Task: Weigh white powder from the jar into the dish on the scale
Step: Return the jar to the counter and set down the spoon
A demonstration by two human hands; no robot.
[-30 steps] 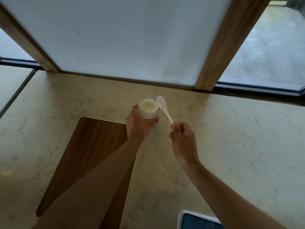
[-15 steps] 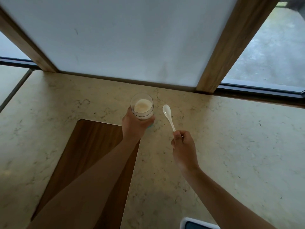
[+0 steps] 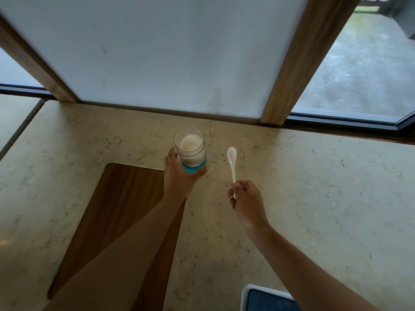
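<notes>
A clear jar point(image 3: 190, 147) with a blue base holds white powder and has no lid. My left hand point(image 3: 178, 175) grips it low down, near the back of the marble counter point(image 3: 314, 198). My right hand point(image 3: 246, 199) pinches the handle of a small white spoon point(image 3: 232, 161), which points away from me with its bowl to the right of the jar and apart from it. Whether powder lies in the spoon I cannot tell. A white-rimmed corner of the scale point(image 3: 249, 295) shows at the bottom edge; the dish is out of view.
A dark wooden board point(image 3: 116, 212) lies inset in the counter under my left forearm. A frosted panel point(image 3: 168, 52) between wooden posts point(image 3: 296, 59) closes the back; a window point(image 3: 359, 70) is at the right.
The spoon has moved away from the jar's rim to the right. The jar has tilted back upright, its blue base now showing.
</notes>
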